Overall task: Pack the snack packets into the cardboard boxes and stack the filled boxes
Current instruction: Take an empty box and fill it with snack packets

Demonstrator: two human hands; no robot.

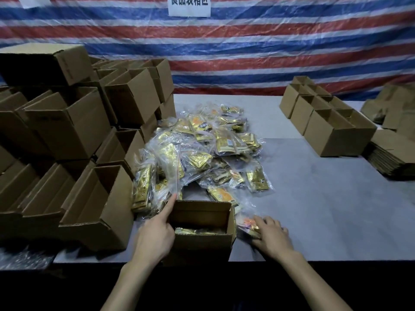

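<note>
1. An open cardboard box [202,243] sits at the grey table's [314,209] near edge, with gold snack packets [197,231] inside.
2. Left hand [155,236], at the box's 9 o'clock: forefinger straight along its wall; I cannot tell whether the hand grips.
3. Right hand [271,237], at 3 o'clock, rests with fingers loosely spread on a bagged packet [248,224].
4. A packet heap [202,149] lies at 12 o'clock, stacked boxes [74,122] at 10.

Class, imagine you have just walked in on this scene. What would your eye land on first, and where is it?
First, the glittering heap of gold snack packets at mid-table, against the red, white and blue striped sheet behind. Next, the tall stack of open cardboard boxes on the left. Nearest, the left hand and right hand flank an open box at the front edge.
</note>
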